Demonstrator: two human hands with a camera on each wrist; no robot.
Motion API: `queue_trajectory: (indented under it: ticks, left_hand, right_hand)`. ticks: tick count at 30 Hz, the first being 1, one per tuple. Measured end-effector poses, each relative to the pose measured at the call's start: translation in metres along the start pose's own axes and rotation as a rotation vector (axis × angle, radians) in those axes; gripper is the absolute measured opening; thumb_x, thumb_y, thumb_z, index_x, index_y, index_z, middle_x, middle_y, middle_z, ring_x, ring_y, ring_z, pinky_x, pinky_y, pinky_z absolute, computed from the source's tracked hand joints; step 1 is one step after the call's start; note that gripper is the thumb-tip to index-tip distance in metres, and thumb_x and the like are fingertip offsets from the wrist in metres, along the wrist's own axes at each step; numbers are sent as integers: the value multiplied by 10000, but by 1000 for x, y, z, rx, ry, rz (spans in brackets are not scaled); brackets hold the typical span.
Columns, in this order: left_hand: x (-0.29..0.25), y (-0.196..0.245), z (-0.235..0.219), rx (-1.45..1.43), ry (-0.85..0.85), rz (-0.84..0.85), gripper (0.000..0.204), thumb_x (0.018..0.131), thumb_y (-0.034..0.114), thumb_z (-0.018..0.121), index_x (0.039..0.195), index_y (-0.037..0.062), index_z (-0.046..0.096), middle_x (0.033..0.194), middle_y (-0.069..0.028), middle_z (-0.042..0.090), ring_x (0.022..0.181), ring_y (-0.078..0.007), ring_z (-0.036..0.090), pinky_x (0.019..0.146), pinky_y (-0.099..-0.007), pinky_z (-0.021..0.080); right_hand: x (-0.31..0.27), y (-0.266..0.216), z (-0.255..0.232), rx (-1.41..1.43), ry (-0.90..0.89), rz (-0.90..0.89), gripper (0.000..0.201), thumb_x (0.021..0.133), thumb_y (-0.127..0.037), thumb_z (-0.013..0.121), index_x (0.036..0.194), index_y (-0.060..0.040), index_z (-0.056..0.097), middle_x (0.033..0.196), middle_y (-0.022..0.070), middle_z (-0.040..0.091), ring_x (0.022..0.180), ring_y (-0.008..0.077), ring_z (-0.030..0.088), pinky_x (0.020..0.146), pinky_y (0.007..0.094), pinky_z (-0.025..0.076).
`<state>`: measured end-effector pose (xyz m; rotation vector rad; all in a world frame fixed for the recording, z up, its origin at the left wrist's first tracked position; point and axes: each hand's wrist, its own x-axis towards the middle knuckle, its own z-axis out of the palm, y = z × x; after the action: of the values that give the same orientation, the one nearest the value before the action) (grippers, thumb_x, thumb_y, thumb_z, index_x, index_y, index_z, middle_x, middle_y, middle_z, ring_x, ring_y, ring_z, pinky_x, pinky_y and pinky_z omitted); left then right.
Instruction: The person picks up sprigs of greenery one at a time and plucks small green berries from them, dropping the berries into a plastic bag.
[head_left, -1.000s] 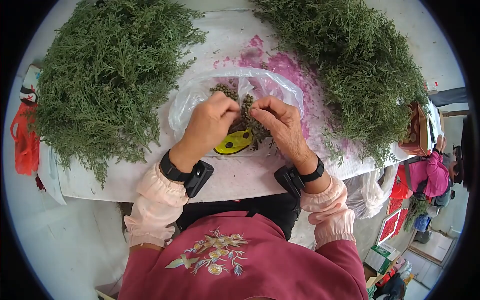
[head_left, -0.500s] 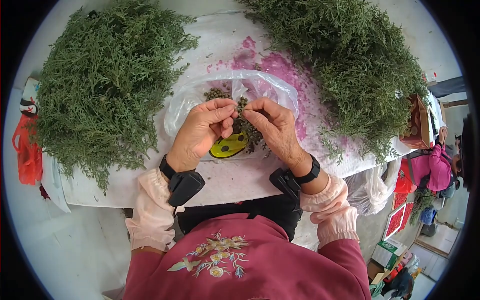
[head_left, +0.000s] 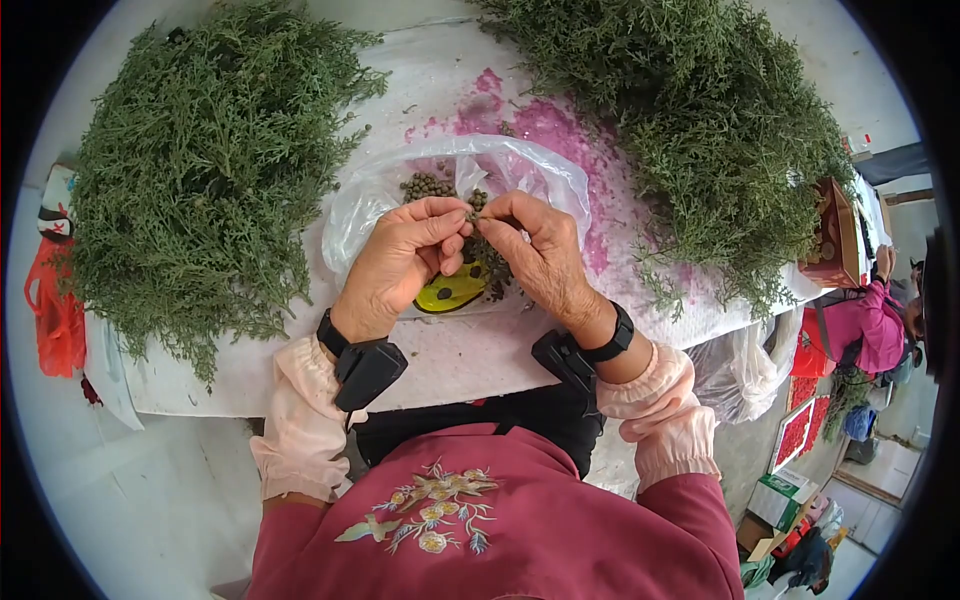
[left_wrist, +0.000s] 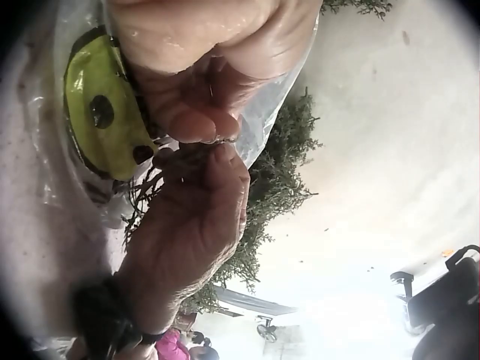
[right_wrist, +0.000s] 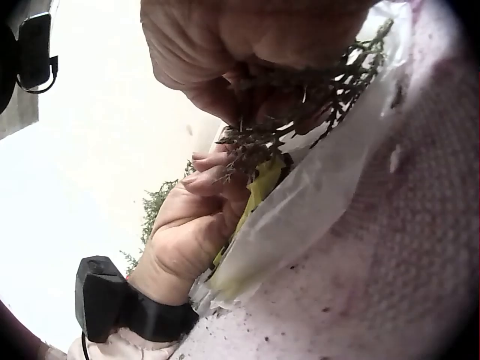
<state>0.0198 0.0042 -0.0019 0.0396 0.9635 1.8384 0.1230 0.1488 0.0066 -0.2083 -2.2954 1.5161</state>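
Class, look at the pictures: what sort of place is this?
Probably an outdoor sorting stall or work yard: green sprig heaps on a covered table, a clear bag of picked berries, another worker nearby.

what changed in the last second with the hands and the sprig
Both hands drew slightly up the table, over the clear bag. The left hand went from closed knuckles to fingers pinching at the sprig; the right hand keeps holding it. The yellow dish and both green piles stayed put.
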Motion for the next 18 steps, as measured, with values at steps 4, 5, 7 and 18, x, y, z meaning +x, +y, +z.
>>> queue_trajectory:
  ticks: [4,5,7,18]
  left_hand:
    - [0,0,-2,2,-9,3,145,829,63,614,959,4,591,786,-41,583,588,-90,504,498,-239,396]
    - [1,-1,-2,3,-17,4,144,829,63,614,958,3,592,785,-42,585,591,-91,508,500,-239,399]
    - [0,-2,-1,11,-19,14,141,829,63,614,955,3,594,783,-41,588,594,-92,513,502,-239,403]
    - [1,-4,-3,16,-24,39,129,830,67,615,943,7,601,781,-42,596,601,-97,529,504,-237,423]
  right_hand:
    - [0,0,1,-16,12,-10,93,815,-75,582,850,10,597,731,63,596,676,117,539,621,246,434]
    - [0,0,1,-21,16,-14,93,815,-76,581,848,10,596,727,63,594,674,118,539,619,246,434]
    - [-1,1,1,-24,21,-19,92,814,-76,580,847,9,596,725,63,593,671,119,539,617,247,434]
    - [-1,3,3,-63,40,-51,82,800,-73,580,828,2,594,709,62,587,643,123,534,593,251,431]
